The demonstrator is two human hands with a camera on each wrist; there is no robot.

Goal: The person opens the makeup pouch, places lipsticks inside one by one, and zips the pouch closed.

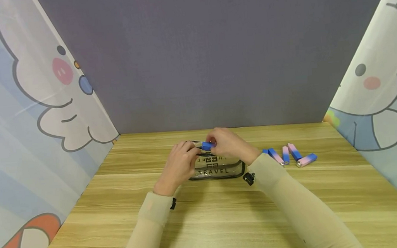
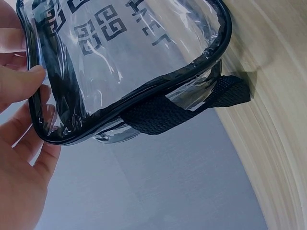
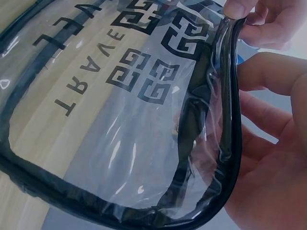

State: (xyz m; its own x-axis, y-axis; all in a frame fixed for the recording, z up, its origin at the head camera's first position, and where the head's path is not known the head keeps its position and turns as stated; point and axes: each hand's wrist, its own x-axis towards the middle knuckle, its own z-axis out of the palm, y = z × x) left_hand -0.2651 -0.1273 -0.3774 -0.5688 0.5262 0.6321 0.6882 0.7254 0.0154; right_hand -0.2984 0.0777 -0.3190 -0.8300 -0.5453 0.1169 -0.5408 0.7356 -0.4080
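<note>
A clear travel bag (image 1: 213, 172) with black piping and "TRAVEL" print stands on the table, its top gaping. My left hand (image 1: 181, 160) pinches the bag's top edge, with the thumb on the near side in the left wrist view, where the bag's clear wall (image 2: 129, 62) fills the upper part. At the opening, my right hand (image 1: 225, 143) holds a small blue stick (image 1: 207, 146) between thumb and fingers. In the right wrist view, the fingers (image 3: 268, 72) are right behind the bag's black rim (image 3: 234, 105), and the stick is mostly hidden.
Several pink-and-blue sticks (image 1: 294, 151) with silver ends lie to the right of the bag, partly behind the right sleeve (image 1: 270, 171). A black strap (image 2: 153, 115) loops from the bag's side. A grey panel (image 1: 211, 60) rises along the table's (image 1: 206, 224) far edge, with printed curtains at both sides.
</note>
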